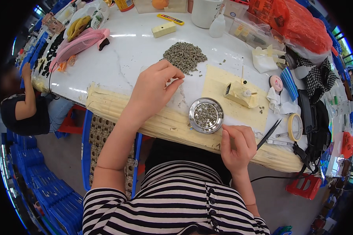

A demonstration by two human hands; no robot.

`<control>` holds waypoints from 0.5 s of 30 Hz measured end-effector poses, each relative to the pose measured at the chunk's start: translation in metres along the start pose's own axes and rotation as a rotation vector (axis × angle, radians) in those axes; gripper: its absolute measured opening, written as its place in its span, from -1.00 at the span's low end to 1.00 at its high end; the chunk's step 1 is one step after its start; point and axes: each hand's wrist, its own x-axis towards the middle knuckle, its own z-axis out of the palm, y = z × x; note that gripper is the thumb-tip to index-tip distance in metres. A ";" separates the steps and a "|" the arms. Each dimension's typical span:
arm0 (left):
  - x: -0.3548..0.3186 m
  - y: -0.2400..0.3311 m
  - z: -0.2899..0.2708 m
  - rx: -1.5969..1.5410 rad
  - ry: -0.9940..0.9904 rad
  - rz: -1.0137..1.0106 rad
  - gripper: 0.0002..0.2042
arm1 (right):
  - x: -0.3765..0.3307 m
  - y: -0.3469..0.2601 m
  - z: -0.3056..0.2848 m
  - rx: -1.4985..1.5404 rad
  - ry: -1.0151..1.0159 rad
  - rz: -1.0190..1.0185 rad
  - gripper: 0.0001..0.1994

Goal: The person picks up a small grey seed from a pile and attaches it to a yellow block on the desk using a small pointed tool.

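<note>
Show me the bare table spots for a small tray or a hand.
Widest: the white tabletop between the pink mesh item and the pile of small bits. Narrow gap: between the left hand and the round dish. Crowded: the right end, with the tape roll and red bag.

The white worktop (121,55), its near edge covered in cream tape (176,133), carries a heap of small grey pieces (184,56), a round metal dish (191,119), a cream block (164,29) and a tape roll (290,127).
</note>
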 end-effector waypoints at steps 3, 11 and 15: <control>0.022 -0.009 0.004 0.078 -0.088 0.060 -0.94 | -0.001 -0.001 0.000 -0.007 0.016 0.016 -0.85; 0.026 -0.019 0.019 0.107 -0.132 0.030 -0.92 | 0.001 0.002 -0.001 0.027 0.001 0.003 -0.85; 0.021 -0.020 0.019 0.138 -0.094 0.042 -0.90 | 0.001 0.002 -0.003 0.057 -0.055 -0.025 -0.85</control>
